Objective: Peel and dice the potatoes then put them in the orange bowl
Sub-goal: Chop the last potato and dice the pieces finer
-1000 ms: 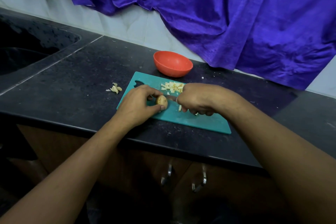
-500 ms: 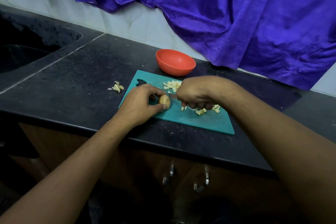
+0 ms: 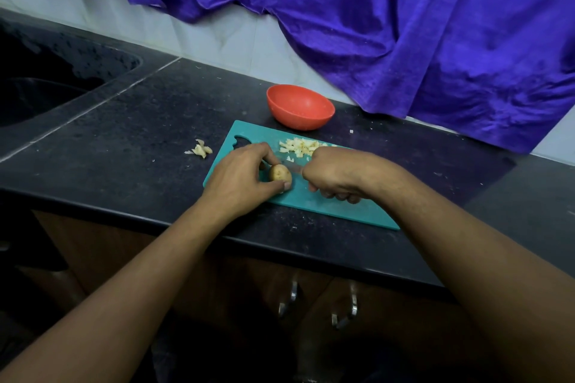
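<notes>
Obs: small potato (image 3: 280, 172), brown skin on the face that shows, sits on the near-left part of the teal cutting board (image 3: 298, 197), directly between the two hands. Left hand (image 3: 239, 179) pinches it from the left: thumb tip against its near side, fingers curled over its far side, so the right-hand end is exposed. Right hand (image 3: 336, 176) is fisted round a knife handle that is hidden inside the fist; only a short length of knife blade (image 3: 295, 168) shows, pointing left, with its tip at the potato's far-right shoulder. Whether the edge already bites the skin: cannot tell. The potato's long axis runs roughly left to right, close to in line with the blade rather than across it. Judgement: the coming stroke turns on that alignment. A peeling pass would run along the axis toward the left hand's fingers, so those are the risk. Left hand is the nearer one and does the turning. Diced potato (image 3: 300, 146) is heaped on the board's far side, just short of the orange bowl (image 3: 300, 121), which stands on the tabletop (image 3: 140, 140) just beyond the board's far edge and looks empty. Peel scraps (image 3: 200, 149) lie on the tabletop left of the board
</notes>
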`<action>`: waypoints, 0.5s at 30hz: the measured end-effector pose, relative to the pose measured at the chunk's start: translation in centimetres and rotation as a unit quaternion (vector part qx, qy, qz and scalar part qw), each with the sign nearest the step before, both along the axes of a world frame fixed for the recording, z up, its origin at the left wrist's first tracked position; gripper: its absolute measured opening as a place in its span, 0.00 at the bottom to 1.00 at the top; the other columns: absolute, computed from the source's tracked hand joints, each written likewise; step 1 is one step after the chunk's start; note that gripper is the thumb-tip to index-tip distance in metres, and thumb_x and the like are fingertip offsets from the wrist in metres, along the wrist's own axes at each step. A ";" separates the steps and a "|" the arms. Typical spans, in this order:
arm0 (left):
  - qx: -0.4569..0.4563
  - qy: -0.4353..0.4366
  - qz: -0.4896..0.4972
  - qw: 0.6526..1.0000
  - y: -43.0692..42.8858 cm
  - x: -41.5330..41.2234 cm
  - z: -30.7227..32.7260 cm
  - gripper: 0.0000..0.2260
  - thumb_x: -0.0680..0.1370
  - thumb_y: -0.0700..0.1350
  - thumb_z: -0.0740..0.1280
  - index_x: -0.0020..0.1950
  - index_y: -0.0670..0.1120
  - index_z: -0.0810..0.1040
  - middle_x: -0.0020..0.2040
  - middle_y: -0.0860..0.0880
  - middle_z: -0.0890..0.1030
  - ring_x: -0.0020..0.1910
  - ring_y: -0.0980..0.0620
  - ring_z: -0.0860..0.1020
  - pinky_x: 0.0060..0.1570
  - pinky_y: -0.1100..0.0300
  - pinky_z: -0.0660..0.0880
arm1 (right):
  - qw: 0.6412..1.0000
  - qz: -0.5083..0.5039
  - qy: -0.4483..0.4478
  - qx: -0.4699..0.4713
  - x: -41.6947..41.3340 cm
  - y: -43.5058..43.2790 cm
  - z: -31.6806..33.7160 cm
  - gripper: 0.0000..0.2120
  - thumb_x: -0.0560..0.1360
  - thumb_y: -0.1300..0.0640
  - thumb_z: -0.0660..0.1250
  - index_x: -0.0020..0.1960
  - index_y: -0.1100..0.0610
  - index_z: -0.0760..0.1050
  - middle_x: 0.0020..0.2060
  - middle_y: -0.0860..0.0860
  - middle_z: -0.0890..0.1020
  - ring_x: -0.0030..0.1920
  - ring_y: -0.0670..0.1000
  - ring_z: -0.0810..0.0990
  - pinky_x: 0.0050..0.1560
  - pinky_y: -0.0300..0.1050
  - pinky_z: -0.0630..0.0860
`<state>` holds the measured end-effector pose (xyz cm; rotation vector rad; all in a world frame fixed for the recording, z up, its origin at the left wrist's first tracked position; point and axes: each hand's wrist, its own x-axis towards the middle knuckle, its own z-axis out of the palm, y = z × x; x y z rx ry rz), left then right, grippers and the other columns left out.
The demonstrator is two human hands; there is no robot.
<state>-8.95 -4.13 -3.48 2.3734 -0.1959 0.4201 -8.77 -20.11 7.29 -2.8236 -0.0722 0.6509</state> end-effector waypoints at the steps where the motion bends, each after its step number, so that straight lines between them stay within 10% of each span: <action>1: 0.003 0.001 0.009 1.000 -0.1 0.0 0.0 0.17 0.69 0.59 0.79 0.46 0.56 0.75 0.47 0.57 0.80 0.49 0.56 0.78 0.47 0.52 0.77 | 1.000 -0.003 -0.001 0.004 0.0 -0.2 -0.1 0.11 0.79 0.60 0.58 0.49 0.59 0.79 0.30 0.53 0.76 0.26 0.51 0.69 0.28 0.39 0.66; 15: 0.009 -0.011 -0.040 0.999 0.3 -0.9 0.4 0.15 0.75 0.52 0.75 0.61 0.55 0.83 0.55 0.58 0.84 0.53 0.59 0.80 0.58 0.56 0.77 | 0.999 -0.022 -0.035 0.020 -0.5 -1.1 -1.8 0.18 0.83 0.52 0.58 0.50 0.62 0.82 0.30 0.53 0.77 0.25 0.51 0.71 0.28 0.40 0.68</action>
